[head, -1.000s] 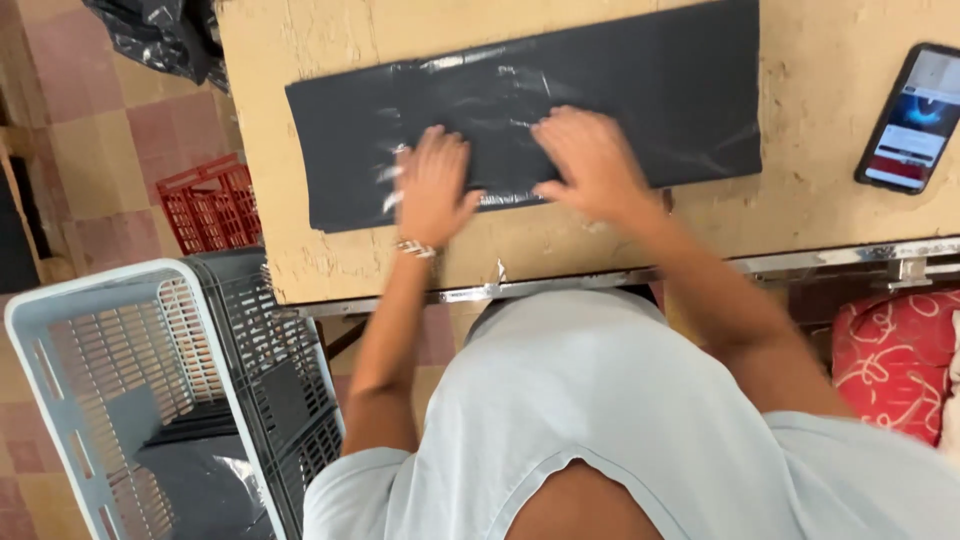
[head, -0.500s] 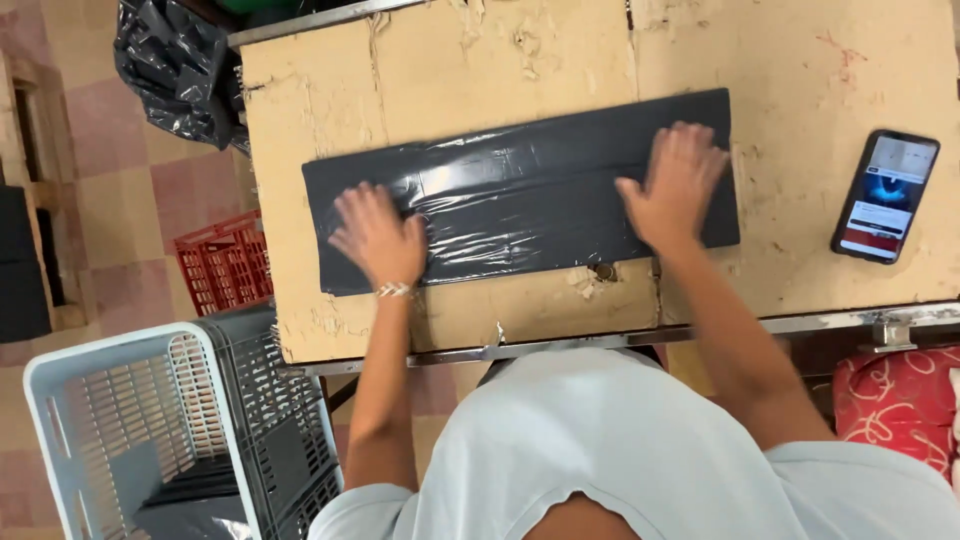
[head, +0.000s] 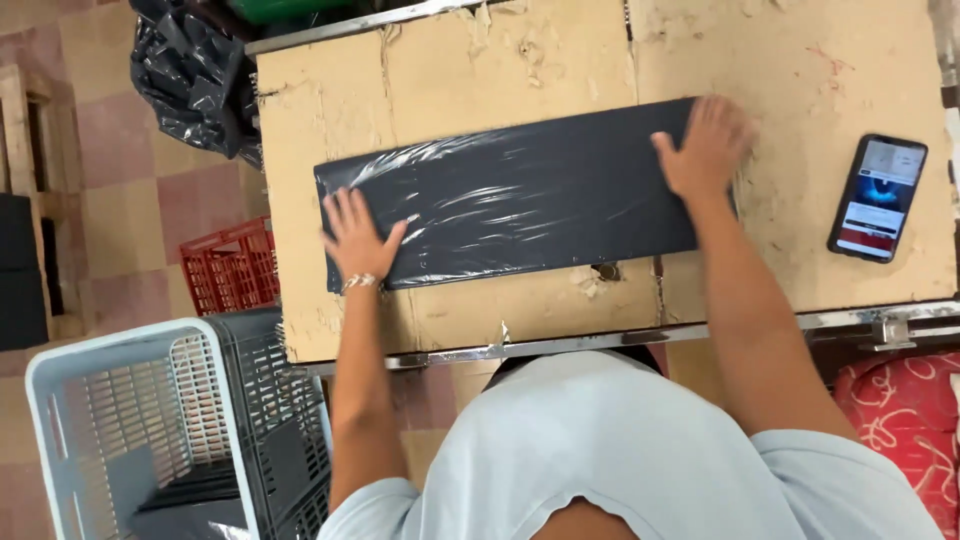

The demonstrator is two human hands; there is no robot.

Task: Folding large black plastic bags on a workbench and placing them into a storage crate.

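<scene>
The table (head: pixel 800 60) is covered with worn, torn brown cardboard and takes most of the upper part of the view. A metal strip runs along its near edge.

On the table lies a long black plastic bag (head: pixel 520 205), flat and shiny, with wrinkles that catch the light. It stretches from the left part of the table to the right part, slightly tilted.

The left hand (head: pixel 355 238) rests flat on the left end of the black plastic bag, near its lower corner. The fingers are spread and open, and the grip closes on nothing; the palm only presses the plastic. There is a thin bracelet on this wrist.

The right hand (head: pixel 705 145) lies flat on the right end of the bag, at its upper corner, partly over the edge and onto the cardboard. The fingers are also stretched out, and nothing is held in this grip. The two hands are well apart, with most of the bag between them.

On the floor at the lower left stands a pale grey plastic basket (head: pixel 60 420) with a dark grey basket (head: pixel 265 420) just beside it. A red crate (head: pixel 232 265) stands under the left side of the table. A crumpled black sack (head: pixel 190 75) is at the upper left corner.

A smartphone (head: pixel 878 197) with a lit screen lies on the right side of the table, apart from the bag. A red cloth with white pattern (head: pixel 905 420) shows at the lower right.
</scene>
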